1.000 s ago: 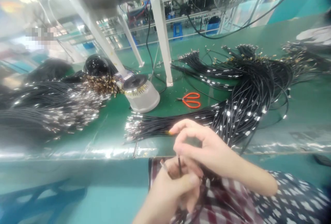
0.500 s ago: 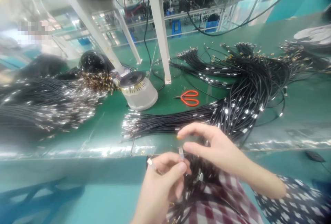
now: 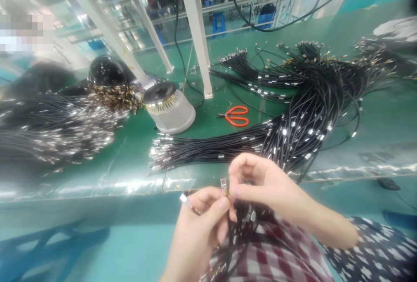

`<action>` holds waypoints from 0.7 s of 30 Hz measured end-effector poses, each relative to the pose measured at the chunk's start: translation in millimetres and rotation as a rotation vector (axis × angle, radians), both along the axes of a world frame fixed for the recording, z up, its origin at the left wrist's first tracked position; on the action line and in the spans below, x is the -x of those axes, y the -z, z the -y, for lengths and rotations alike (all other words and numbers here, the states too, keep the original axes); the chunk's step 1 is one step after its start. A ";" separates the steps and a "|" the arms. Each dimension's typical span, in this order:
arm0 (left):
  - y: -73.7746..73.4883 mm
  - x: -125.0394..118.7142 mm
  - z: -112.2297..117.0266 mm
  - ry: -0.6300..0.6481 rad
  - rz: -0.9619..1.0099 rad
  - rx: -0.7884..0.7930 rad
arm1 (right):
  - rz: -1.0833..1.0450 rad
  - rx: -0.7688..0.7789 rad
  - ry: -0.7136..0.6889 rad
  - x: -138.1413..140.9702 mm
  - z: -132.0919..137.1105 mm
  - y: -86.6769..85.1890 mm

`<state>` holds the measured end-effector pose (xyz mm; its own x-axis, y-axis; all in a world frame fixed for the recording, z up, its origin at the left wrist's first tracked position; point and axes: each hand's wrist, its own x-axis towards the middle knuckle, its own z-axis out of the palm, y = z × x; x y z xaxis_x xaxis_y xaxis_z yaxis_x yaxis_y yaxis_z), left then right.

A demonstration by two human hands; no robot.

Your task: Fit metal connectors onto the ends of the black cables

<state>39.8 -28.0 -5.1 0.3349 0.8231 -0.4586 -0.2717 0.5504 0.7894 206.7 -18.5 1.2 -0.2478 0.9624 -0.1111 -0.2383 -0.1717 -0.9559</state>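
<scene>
My left hand is closed around two thin black cables, and their metal tips stick up between its fingers. My right hand pinches the small metal sleeve on the end of one of those cables, right against my left thumb. More black cables hang down over my lap under both hands. Just beyond my hands, a bundle of black cables with silver ends lies on the green table.
A large heap of black cables covers the table's right side, another heap lies at left. Orange scissors and a round white device sit mid-table beside a white post. The table's shiny front edge runs before me.
Both hands rose slightly toward the table edge. My right fingers closed from a loose reach into a pinch on the cable's metal end held up by my left hand.
</scene>
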 end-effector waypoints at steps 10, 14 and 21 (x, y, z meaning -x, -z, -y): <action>-0.5 0.9 1.6 0.020 -0.006 0.006 | 0.061 -0.003 -0.002 0.0 -0.5 -4.0; 0.8 0.7 0.8 0.019 -0.009 -0.001 | 0.076 0.012 -0.001 -0.3 -1.9 -6.8; 0.7 0.6 1.8 0.023 0.008 0.013 | 0.087 -0.001 -0.010 -1.4 -1.3 -8.0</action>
<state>39.3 -29.8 -5.8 0.3572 0.8093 -0.4663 -0.2656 0.5666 0.7800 208.1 -17.2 9.3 -0.2471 0.9600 -0.1314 -0.1522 -0.1724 -0.9732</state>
